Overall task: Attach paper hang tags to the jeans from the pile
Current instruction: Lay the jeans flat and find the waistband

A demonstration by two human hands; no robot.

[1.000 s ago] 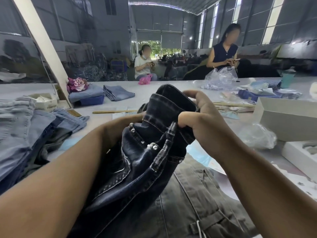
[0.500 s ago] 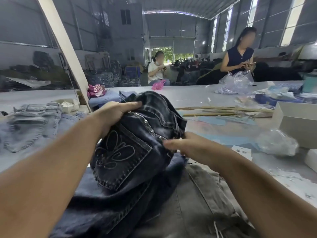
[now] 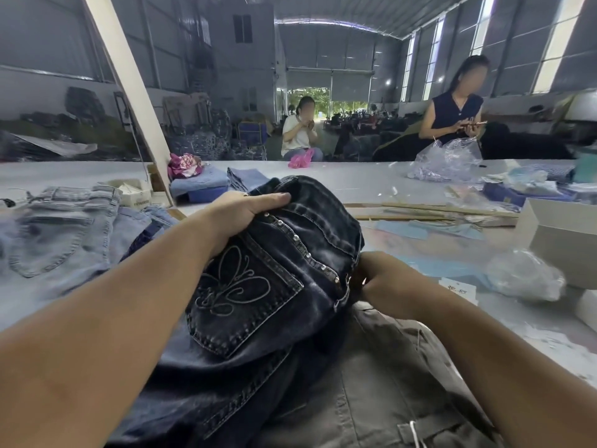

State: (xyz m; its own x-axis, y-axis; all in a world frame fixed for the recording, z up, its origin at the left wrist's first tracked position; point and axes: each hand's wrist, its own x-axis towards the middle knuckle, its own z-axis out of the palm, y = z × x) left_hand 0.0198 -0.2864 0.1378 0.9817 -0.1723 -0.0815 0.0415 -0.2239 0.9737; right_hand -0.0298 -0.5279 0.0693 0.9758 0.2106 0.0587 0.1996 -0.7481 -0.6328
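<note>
Dark blue jeans (image 3: 265,286) with an embroidered back pocket and a row of studs lie bunched in front of me. My left hand (image 3: 245,211) grips the waistband at the top, fingers laid over the fold. My right hand (image 3: 384,282) pinches the waistband's right edge near a belt loop, its fingertips hidden in the cloth. Under them lies a grey-olive pair (image 3: 387,383) with a white tag string (image 3: 415,434) at the waist. A white paper tag (image 3: 458,287) lies on the table beside my right wrist.
Light blue jeans (image 3: 64,234) are piled at the left. White boxes (image 3: 562,240), a crumpled plastic bag (image 3: 523,276), wooden sticks (image 3: 436,211) and blue paper lie at the right. Folded jeans (image 3: 203,185) sit farther back. Two people work beyond the table's far edge.
The jeans were turned over from the fly side to the back pocket side. My left hand came up onto the waistband; my right hand slid down to its right edge.
</note>
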